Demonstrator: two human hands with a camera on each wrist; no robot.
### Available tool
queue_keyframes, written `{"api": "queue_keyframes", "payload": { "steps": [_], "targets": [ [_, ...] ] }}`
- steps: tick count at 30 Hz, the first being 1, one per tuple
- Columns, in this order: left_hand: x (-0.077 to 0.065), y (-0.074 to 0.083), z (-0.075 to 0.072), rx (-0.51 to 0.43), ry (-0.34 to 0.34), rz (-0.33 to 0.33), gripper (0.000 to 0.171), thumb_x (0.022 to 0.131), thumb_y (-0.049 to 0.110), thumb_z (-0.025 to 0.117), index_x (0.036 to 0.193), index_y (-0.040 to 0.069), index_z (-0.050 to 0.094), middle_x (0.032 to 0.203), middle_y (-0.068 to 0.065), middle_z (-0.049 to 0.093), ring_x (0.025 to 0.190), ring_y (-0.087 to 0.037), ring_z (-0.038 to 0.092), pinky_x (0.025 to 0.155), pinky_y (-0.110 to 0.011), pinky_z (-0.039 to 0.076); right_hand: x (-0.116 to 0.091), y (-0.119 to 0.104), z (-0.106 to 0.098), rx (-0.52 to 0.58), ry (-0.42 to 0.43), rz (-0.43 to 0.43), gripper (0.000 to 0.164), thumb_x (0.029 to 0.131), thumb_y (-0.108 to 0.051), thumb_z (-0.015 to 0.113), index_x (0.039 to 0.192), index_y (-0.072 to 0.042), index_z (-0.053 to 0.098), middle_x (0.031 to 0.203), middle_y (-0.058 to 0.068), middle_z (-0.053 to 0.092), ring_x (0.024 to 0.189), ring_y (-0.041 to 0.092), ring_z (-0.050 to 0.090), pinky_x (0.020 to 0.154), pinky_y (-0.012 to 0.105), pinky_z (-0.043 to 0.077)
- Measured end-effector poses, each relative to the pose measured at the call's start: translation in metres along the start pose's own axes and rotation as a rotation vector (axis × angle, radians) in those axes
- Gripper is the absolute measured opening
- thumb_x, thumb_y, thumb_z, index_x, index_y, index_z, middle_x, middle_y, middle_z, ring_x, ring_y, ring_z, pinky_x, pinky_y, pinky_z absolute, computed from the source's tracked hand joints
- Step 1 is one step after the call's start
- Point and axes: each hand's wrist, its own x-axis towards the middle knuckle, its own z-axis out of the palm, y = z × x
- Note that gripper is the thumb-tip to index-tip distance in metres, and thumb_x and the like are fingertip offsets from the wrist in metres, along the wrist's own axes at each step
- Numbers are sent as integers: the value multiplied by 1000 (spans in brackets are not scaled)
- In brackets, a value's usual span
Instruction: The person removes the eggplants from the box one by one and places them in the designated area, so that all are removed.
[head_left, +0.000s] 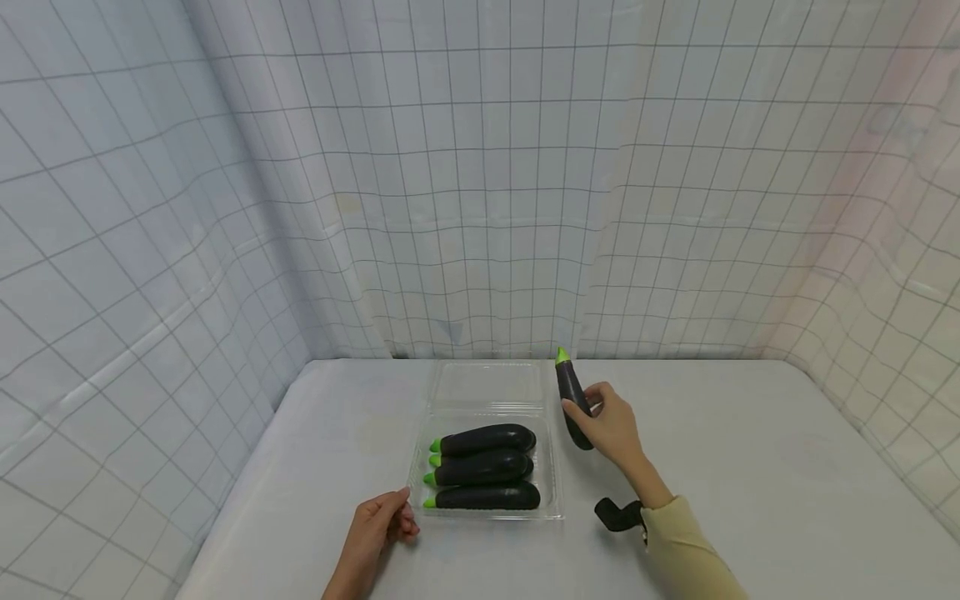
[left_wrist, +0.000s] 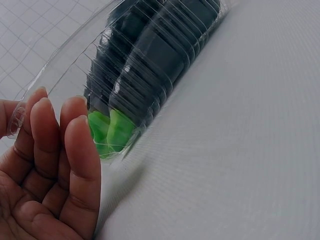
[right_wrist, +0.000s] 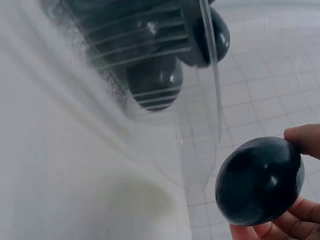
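Your right hand (head_left: 611, 425) is to the right of the clear plastic container (head_left: 557, 475) and apart from it. Its thumb and fingers are closed around 1 dark eggplant (head_left: 572, 390), gripping it toward its thick, rounded end. That eggplant lies wholly outside the container, off its right side near the hinge end, with its green stem end pointing to the far side and its rounded end to the near side. The right wrist view shows the glossy rounded end held between your thumb and fingers. Whether it touches the table cannot be told.

Your left hand (head_left: 377, 518) is at the container's near left corner. The left wrist view shows the thumb on 1 side of that corner and bent fingers on the other, with the edge pinched between them; the gap is narrow.

Inside the container you have a pile of eggplants (head_left: 483, 468), lying crosswise, with 4 green stem ends visible, all toward the container's left wall. 1 of these is mostly hidden behind its neighbours. The clear lid (head_left: 491, 385) is folded back flat beyond the container's far edge.

The container rests on the white table (head_left: 750, 467). A black object (head_left: 619, 517) appears to the right of the container's near right corner, beside your pale yellow sleeve (head_left: 686, 542). A white gridded curtain (head_left: 510, 208) hangs beyond the container.
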Motion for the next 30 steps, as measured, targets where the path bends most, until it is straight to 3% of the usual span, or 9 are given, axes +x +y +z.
{"api": "queue_keyframes", "payload": {
  "steps": [13,30],
  "targets": [
    [0,0,1,-7,9,-18,34,95,25,58,69,4,57,62,-6,55,58,-17,59,56,-29,52,2,18,-4,-104,2,87,44,81,-34,74,97,4,58,83,15,62,73,29,60,59,39,48],
    [-1,1,1,-6,10,-16,33,94,25,59,70,3,58,63,-6,56,58,-17,60,56,-29,52,-3,23,-3,-188,-104,195,43,82,-33,73,95,4,55,79,14,62,62,23,57,50,34,45]
  ]
}}
